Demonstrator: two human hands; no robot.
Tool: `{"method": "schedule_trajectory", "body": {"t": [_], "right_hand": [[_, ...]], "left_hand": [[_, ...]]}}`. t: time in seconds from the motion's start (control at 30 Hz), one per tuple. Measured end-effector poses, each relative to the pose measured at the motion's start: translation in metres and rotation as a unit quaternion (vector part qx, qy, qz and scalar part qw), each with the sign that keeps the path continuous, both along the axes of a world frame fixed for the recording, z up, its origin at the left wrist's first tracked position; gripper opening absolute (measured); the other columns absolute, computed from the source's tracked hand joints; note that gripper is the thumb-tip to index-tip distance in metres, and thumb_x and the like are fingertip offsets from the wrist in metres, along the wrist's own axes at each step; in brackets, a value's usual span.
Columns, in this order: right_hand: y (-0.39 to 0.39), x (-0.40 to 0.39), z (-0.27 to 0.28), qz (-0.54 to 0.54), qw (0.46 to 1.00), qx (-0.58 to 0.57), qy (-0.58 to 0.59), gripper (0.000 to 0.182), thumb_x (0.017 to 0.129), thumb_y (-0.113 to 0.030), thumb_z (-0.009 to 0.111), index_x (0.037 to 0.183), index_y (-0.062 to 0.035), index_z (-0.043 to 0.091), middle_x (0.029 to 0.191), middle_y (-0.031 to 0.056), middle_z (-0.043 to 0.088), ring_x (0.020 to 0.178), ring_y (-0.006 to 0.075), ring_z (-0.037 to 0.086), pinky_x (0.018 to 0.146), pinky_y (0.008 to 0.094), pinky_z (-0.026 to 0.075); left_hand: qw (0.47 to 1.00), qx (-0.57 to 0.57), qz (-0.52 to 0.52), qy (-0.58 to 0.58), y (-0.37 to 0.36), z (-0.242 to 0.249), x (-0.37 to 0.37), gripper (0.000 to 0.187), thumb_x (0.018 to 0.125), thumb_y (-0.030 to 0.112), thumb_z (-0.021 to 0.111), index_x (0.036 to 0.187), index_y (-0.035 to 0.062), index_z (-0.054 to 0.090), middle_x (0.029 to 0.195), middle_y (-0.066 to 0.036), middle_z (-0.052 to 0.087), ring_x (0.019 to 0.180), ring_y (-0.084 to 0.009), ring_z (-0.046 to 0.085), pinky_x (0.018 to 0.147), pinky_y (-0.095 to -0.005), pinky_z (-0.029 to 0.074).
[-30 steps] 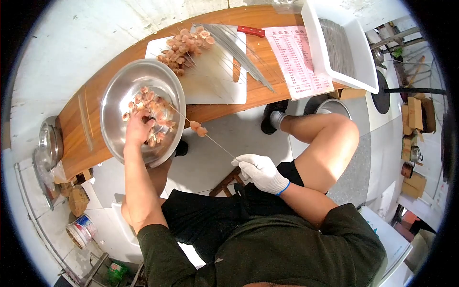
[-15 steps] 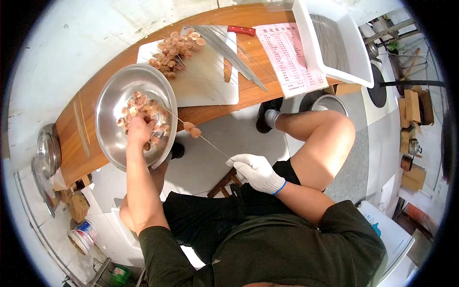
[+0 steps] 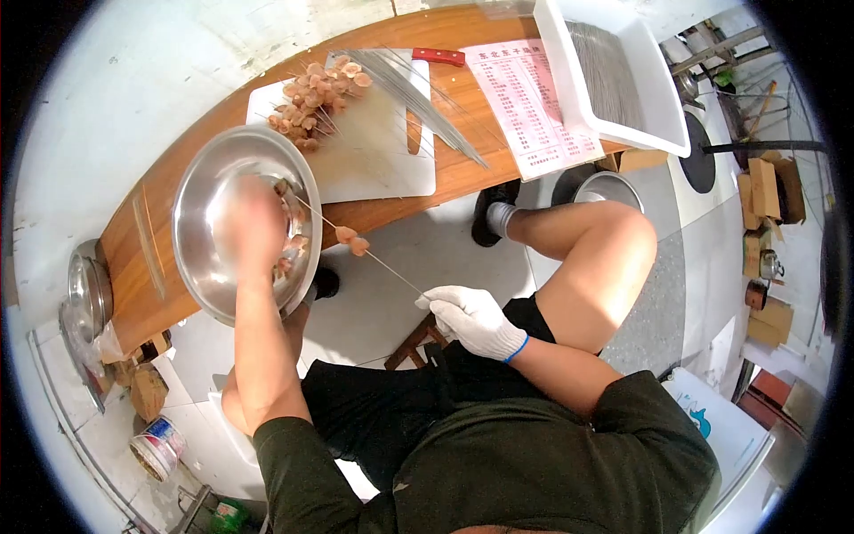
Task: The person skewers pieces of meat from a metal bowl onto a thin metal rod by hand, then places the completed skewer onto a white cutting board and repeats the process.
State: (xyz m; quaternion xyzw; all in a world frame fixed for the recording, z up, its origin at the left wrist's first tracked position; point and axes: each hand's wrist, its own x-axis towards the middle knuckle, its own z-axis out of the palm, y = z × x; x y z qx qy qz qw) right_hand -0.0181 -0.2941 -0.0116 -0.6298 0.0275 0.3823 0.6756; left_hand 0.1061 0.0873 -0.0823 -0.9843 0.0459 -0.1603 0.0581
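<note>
My bare left hand is inside the steel bowl, badly blurred, so its fingers and anything between them cannot be made out. Small orange-brown pieces show in the bowl beside it. My right hand, in a white glove, is closed on the lower end of a thin metal skewer. The skewer slants up to the bowl's right side, with a few pieces threaded along it. Its tip is near the bowl's inside.
On the wooden table, a white cutting board bears a pile of loaded skewers and loose bare skewers. A red-handled knife, a printed pink sheet and a white tray of skewers lie further right.
My left hand has moved slightly up and left within the bowl and become blurred. The view has shifted a little. My right hand keeps its hold on the skewer.
</note>
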Motion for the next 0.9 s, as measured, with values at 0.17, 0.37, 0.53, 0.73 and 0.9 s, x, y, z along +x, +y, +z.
{"method": "schedule_trajectory", "body": {"t": [0.17, 0.37, 0.53, 0.73, 0.9], "right_hand": [[0.001, 0.001, 0.006, -0.004, 1.0, 0.003, 0.01, 0.028, 0.098, -0.018, 0.052, 0.113, 0.0025, 0.065, 0.073, 0.0013, 0.059, 0.065, 0.0077, 0.052, 0.06, 0.0253, 0.046], [0.001, -0.002, 0.008, 0.027, 0.999, -0.017, -0.018, 0.028, 0.097, -0.018, 0.054, 0.112, 0.0017, 0.066, 0.072, 0.0016, 0.059, 0.063, 0.0078, 0.051, 0.059, 0.0253, 0.046], [0.002, -0.008, 0.017, 0.045, 0.997, -0.028, -0.049, 0.027, 0.097, -0.018, 0.055, 0.111, 0.0023, 0.066, 0.08, 0.0049, 0.065, 0.067, 0.0094, 0.054, 0.065, 0.0265, 0.048], [0.005, -0.021, 0.015, 0.055, 0.989, -0.026, -0.134, 0.026, 0.096, -0.015, 0.056, 0.112, 0.0033, 0.065, 0.097, 0.0128, 0.071, 0.087, 0.0151, 0.065, 0.08, 0.0296, 0.052], [0.003, -0.024, 0.02, 0.074, 0.983, -0.034, -0.163, 0.025, 0.096, -0.013, 0.055, 0.111, 0.0037, 0.065, 0.1, 0.0143, 0.071, 0.091, 0.0163, 0.066, 0.083, 0.0299, 0.051]], "left_hand": [[0.875, -0.43, 0.198, 0.105, 0.001, 0.028, -0.019, 0.026, 0.09, 0.012, 0.065, 0.114, 0.0009, 0.063, 0.091, -0.007, 0.063, 0.077, -0.0141, 0.061, 0.07, -0.0313, 0.051], [0.471, -0.846, 0.249, -0.025, -0.025, 0.054, -0.068, 0.021, 0.097, 0.014, 0.058, 0.114, 0.0011, 0.059, 0.104, -0.01, 0.066, 0.086, -0.0135, 0.064, 0.073, -0.0233, 0.054], [0.371, -0.901, 0.219, -0.049, -0.033, 0.053, -0.101, 0.02, 0.1, 0.013, 0.052, 0.117, 0.0036, 0.053, 0.115, -0.015, 0.065, 0.097, -0.0199, 0.067, 0.081, -0.0283, 0.055], [0.319, -0.929, 0.17, -0.075, -0.048, 0.074, -0.11, 0.024, 0.1, 0.013, 0.051, 0.119, 0.0002, 0.052, 0.126, -0.019, 0.06, 0.113, -0.0245, 0.062, 0.093, -0.0337, 0.053], [0.296, -0.938, 0.154, -0.094, -0.048, 0.068, -0.116, 0.025, 0.099, 0.012, 0.053, 0.119, -0.0026, 0.055, 0.121, -0.017, 0.062, 0.11, -0.0242, 0.063, 0.093, -0.0342, 0.053]]}}
